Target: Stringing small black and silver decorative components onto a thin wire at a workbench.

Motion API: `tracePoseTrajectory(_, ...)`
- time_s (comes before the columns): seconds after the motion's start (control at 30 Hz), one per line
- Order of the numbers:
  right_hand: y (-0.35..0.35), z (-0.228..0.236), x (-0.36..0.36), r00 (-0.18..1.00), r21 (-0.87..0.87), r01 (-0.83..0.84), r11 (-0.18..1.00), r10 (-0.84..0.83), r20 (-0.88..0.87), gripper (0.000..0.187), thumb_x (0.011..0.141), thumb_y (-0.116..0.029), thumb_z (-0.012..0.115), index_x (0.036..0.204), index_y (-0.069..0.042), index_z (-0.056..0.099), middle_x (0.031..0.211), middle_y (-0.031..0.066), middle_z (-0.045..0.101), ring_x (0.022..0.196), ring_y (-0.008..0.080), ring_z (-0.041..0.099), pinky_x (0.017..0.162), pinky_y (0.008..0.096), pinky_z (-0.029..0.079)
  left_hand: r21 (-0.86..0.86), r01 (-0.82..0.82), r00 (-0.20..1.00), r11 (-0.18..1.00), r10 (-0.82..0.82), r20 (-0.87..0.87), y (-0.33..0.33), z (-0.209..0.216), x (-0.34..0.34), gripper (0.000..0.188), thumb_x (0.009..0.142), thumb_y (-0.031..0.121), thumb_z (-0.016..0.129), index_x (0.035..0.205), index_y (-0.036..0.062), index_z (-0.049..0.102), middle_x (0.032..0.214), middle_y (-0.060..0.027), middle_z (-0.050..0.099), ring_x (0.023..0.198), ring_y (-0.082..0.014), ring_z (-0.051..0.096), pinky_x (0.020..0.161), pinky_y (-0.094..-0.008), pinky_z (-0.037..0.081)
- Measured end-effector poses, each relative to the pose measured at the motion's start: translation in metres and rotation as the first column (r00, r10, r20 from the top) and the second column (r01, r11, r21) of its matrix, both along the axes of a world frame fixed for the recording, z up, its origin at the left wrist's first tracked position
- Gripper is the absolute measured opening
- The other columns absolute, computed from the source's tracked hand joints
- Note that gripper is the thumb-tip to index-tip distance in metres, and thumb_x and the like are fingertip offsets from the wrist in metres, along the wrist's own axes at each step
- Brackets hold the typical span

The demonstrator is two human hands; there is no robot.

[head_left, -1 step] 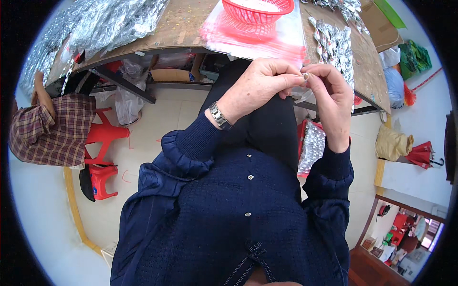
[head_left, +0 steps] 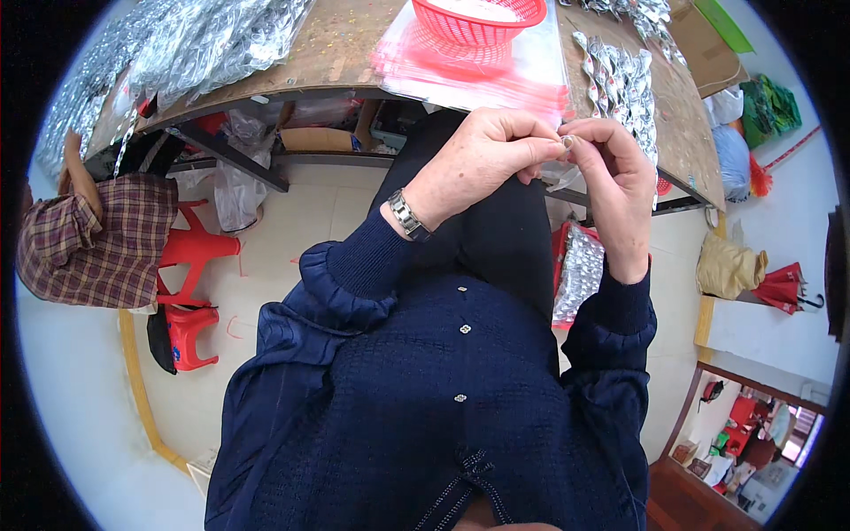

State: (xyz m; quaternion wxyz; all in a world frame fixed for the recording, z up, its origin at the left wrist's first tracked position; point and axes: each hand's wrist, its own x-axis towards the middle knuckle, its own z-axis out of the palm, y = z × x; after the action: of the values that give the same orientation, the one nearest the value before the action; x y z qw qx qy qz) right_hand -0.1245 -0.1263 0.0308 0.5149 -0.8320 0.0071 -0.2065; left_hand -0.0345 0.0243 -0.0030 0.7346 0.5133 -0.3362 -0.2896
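My left hand (head_left: 478, 161), with a metal-banded watch (head_left: 407, 214) at its wrist, pinches thumb against forefinger. Facing it, my right hand (head_left: 622, 190) is pinched too. Between the fingertips of both is a small, pale, ring-like piece (head_left: 567, 142), too tiny to name. Both hands are over the front edge of the table, above my lap. Just beyond them lies a stack of clear plastic bags (head_left: 425, 81) with pink-red edges. On the stack stands a red plastic basket (head_left: 478, 19) with something white inside. Twisted silver foil strips (head_left: 620, 84) lie right of the stack.
The wooden table (head_left: 341, 44) spans the far side, with a heap of silver foil pieces (head_left: 212, 40) at its left. A person in a checked garment (head_left: 106, 239) sits at left by red stools (head_left: 193, 252). A red tray of silver packs (head_left: 580, 270) is below my right hand.
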Motion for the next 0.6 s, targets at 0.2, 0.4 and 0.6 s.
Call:
tracePoseTrajectory(0.2,0.003,-0.003,0.003,0.997,0.014,0.027,1.0,-0.028,0.077,0.005,0.086,-0.002,0.059,0.088,0.0,0.063,0.076,0.0009,0.061,0.068,0.0051,0.053,0.061,0.019,0.043,-0.01,0.018,1.0,1.0,-0.018,-0.022,0.0,0.0,0.0,0.015,0.089,0.015,0.06,0.093,0.0014,0.067,0.079,0.0002,0.063,0.066,-0.0046,0.054,0.061,-0.0194,0.044)
tracePoseTrajectory(0.4,0.002,0.0,-0.001,0.999,0.046,0.029,0.999,-0.027,-0.035,0.011,0.089,-0.002,0.056,0.099,0.001,0.06,0.091,0.002,0.062,0.081,0.0064,0.055,0.073,0.0193,0.044,-0.016,-0.02,0.999,1.0,0.019,-0.026,0.0,0.0,-0.001,0.016,0.088,0.014,0.06,0.093,0.0004,0.066,0.079,-0.0001,0.062,0.065,-0.0051,0.053,0.062,-0.0197,0.044)
tracePoseTrajectory(0.6,0.008,0.002,-0.008,0.986,0.071,0.11,0.991,-0.118,0.117,0.011,0.09,-0.002,0.055,0.1,0.0,0.06,0.09,0.0026,0.061,0.078,0.0067,0.054,0.071,0.0197,0.044,-0.018,-0.053,0.998,0.998,0.052,-0.028,0.0,-0.001,0.001,0.016,0.088,0.014,0.06,0.093,0.0008,0.066,0.078,-0.0005,0.063,0.065,-0.0051,0.054,0.061,-0.0194,0.044)
